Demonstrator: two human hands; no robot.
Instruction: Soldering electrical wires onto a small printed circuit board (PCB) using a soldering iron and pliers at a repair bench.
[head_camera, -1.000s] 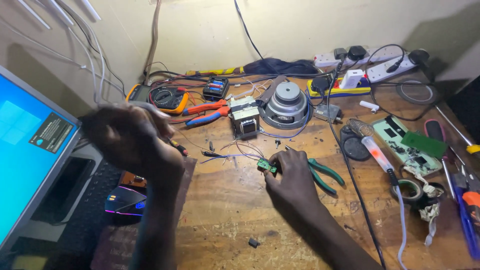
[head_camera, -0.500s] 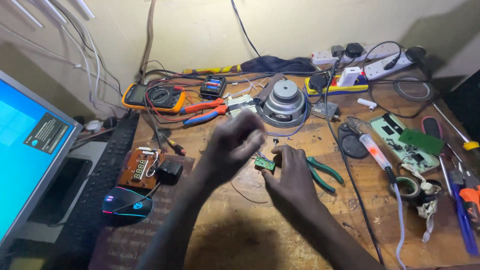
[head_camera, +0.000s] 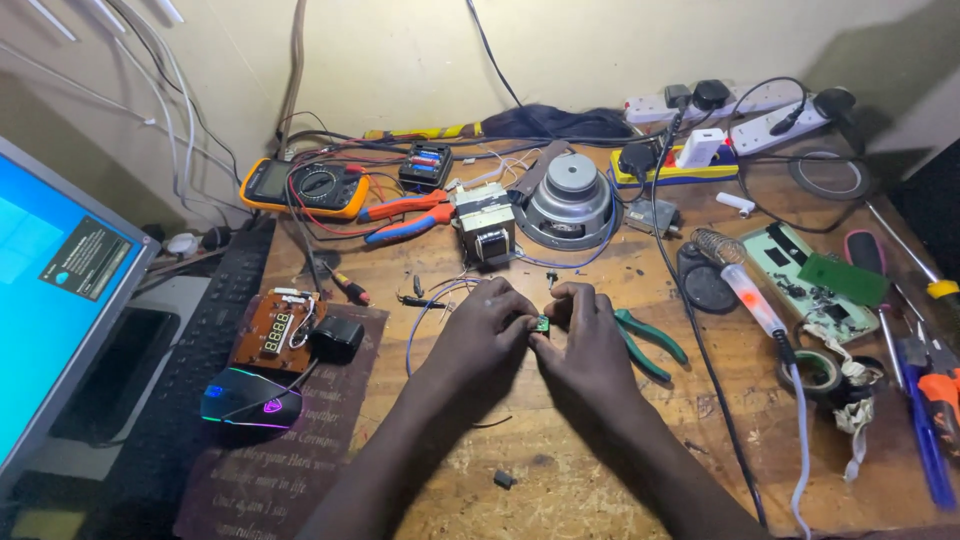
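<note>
Both hands meet at the centre of the frame over the wooden workbench (head_camera: 600, 470). The left hand (head_camera: 487, 335) and right hand (head_camera: 587, 345) each have thumb and fingertips closed together on a small green component (head_camera: 541, 324), pinched between them just above the bench surface; most of the part is hidden by the fingers, so its exact form cannot be told. Judged from what shows, it is very light, rigid and easily dropped or bent at any leads, and is best gripped by its edges with fingertip pressure only. Thin blue wires (head_camera: 430, 310) trail left of the hands. Green-handled pliers (head_camera: 650, 345) lie just right of the right hand. A transformer (head_camera: 484, 225) and a grey speaker (head_camera: 570, 198) sit above centre.
</note>
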